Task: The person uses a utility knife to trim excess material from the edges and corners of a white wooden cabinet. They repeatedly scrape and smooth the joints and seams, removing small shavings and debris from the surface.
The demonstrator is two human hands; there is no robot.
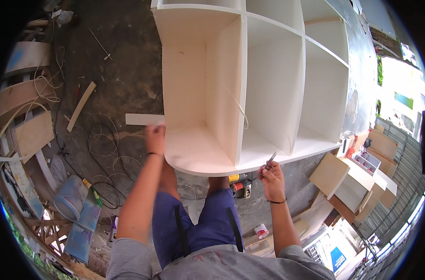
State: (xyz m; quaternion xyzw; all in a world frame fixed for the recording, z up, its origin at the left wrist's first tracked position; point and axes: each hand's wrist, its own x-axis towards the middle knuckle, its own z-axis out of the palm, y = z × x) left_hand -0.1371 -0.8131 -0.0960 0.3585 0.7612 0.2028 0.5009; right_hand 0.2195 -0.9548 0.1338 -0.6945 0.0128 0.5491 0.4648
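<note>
A white shelf unit (273,93) with several open compartments stands in front of me, its near left corner rounded. My left hand (155,138) is at that unit's left edge, slightly blurred, its fingers curled in. What they hold, if anything, I cannot make out. Just beyond those fingers lies a flat white strip (143,119), sticking out to the left of the unit. My right hand (271,179) is closed around a utility knife (270,161), blade pointing up, near the front edge of the unit. A thin pale edging strip (240,108) dangles over a divider.
Left on the dark floor lie a wooden batten (81,106) and loose cords (103,140). A blue-stained bucket (70,198) and stacked boards stand farther left. Yellow and red power tools (240,183) sit below the unit. Small wooden boxes (350,186) are at the right.
</note>
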